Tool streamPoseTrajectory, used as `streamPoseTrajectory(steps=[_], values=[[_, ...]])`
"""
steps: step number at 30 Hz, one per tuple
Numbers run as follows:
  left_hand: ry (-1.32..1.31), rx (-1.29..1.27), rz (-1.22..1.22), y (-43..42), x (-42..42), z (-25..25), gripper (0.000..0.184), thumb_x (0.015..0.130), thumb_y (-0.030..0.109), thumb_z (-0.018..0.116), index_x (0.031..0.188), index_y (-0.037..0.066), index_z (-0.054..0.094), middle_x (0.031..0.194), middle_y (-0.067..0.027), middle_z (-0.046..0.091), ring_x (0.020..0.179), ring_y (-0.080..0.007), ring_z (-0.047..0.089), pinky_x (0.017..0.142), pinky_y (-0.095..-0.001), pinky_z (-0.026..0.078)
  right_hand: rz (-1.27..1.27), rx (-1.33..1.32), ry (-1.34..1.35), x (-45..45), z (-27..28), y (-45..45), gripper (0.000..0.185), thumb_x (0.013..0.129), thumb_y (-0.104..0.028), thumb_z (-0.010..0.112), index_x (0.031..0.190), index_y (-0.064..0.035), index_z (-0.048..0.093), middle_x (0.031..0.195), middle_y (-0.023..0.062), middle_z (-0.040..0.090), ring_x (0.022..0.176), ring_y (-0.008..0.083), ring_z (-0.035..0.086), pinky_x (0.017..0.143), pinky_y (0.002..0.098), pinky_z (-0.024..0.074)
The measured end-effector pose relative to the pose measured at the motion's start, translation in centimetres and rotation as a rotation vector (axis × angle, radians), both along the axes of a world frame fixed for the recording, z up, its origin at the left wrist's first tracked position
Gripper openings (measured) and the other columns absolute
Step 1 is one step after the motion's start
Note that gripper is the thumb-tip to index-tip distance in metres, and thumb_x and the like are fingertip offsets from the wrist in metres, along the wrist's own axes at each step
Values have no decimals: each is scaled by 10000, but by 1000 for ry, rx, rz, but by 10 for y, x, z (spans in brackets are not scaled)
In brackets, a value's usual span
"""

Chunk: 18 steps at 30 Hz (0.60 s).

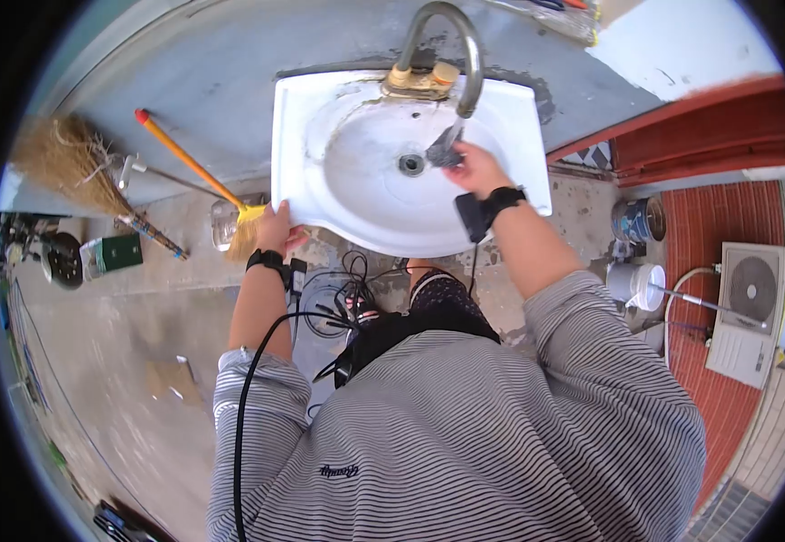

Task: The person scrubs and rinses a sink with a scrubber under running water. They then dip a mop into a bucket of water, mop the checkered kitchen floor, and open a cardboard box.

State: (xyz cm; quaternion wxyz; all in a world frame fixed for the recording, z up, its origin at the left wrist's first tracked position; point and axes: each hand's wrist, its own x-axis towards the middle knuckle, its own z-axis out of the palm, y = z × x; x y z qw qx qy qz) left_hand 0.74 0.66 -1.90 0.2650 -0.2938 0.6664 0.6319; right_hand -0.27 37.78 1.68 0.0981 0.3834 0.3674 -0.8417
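Over the bowl of the white sink [338, 212], my right hand [478, 169] is closed on a crumpled dark grey wad [445, 149]. Whether the wad is a cloth or a scouring pad I cannot tell. Water appears to run onto it from the curved metal faucet [472, 63], whose base has an orange-topped knob [446, 72]. The drain hole [410, 164] lies just left of the wad. At the sink's front left corner, my left hand [277, 230] grips the edge, some fingers above and others below it.
Left of the sink are a yellow broom [248, 217] with an orange handle, a straw broom [67, 167] and a green box [114, 255]. Black cables [356, 275] hang at my waist. Buckets [634, 285] and an air-conditioner unit [747, 307] stand to the right.
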Motion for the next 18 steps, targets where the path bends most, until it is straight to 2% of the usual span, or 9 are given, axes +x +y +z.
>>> streamPoseTrajectory(steps=[1,4,8,10,11,12,14,16,18], values=[[8,-50,-11,0,-2,-3,334,868,340,434,1162,196,368,900,-23,502,607,-135,515,542,-339,534,-37,-93,-100,-8,5,11,200,822,-159,531,989,-52,510,932,113,553,842,272,553,760,413,460],[10,-115,-22,1,-4,-4,362,854,353,445,1167,188,366,885,-24,504,595,-133,517,506,-337,529,133,79,10,3,51,-1,280,797,-209,585,1011,-45,507,918,92,570,827,239,565,734,380,463],[-7,-77,-37,-2,-6,-8,403,852,348,445,1212,197,346,912,-37,507,621,-144,532,504,-338,531,384,175,58,12,40,7,246,786,-223,600,957,-54,548,853,59,596,753,207,581,667,323,461],[-8,-66,-30,-2,-6,-6,412,855,331,444,1216,169,332,928,-60,511,618,-157,542,514,-366,534,666,940,255,23,32,21,192,777,-218,603,873,-53,584,767,43,607,691,178,584,604,295,444],[9,-58,-20,-1,-5,-4,422,857,314,444,1221,141,318,943,-83,516,615,-171,551,525,-394,538,880,1433,348,29,31,34,184,745,-201,616,839,-44,591,743,79,608,688,213,587,605,311,437],[-1,-52,-15,-1,-4,-3,422,857,314,444,1221,141,318,943,-83,516,615,-171,551,525,-394,538,1008,1704,455,41,31,45,198,709,-178,622,845,-38,588,731,111,601,658,267,573,605,336,441],[24,-82,-22,-1,-4,-2,437,856,320,446,1234,146,311,959,-90,519,622,-178,557,528,-398,539,1400,1885,374,62,22,62,192,719,-189,603,853,-51,596,773,104,605,684,309,550,672,374,427],[8,-81,-17,-3,-8,-8,454,854,324,448,1247,152,301,974,-95,521,641,-188,566,530,-404,538,1296,1996,733,98,-3,62,166,753,-195,564,851,-67,602,794,94,602,726,297,542,737,401,394],[13,-93,-31,-2,-7,-8,476,850,326,456,1257,149,286,993,-101,521,667,-199,576,533,-409,537,1163,2028,819,116,-14,19,178,792,-216,517,846,-69,602,837,101,597,767,297,535,780,403,365]])
